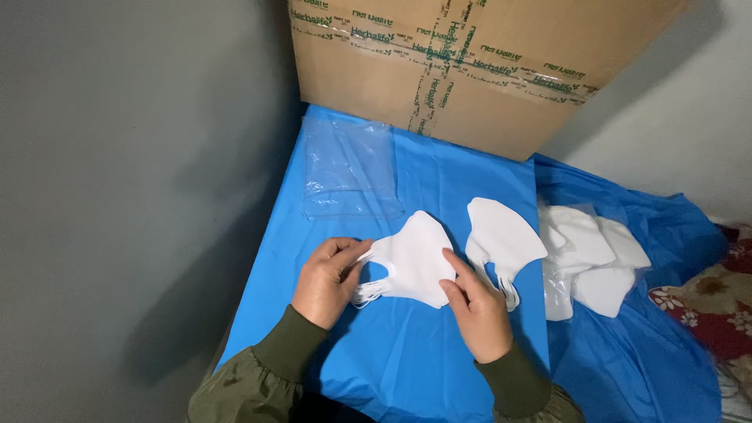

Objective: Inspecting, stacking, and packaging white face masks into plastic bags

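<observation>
Both hands pinch a stack of white masks (411,262) flat on the blue surface (407,360): left hand (327,280) at nine o'clock, right hand (475,307) at four. Its long axis runs left-right, nose peak toward twelve. A second stack (505,235) lies at two o'clock.

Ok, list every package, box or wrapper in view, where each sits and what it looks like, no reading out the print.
Cardboard box: upright at the back of the blue sheet, brown, crossed by clear tape with green print.
Empty clear bags: flat stack, back left on the sheet, left of the box's base.
Clear bag of white masks: right of the hands, on crumpled blue sheet.
No screens or signs.
</observation>
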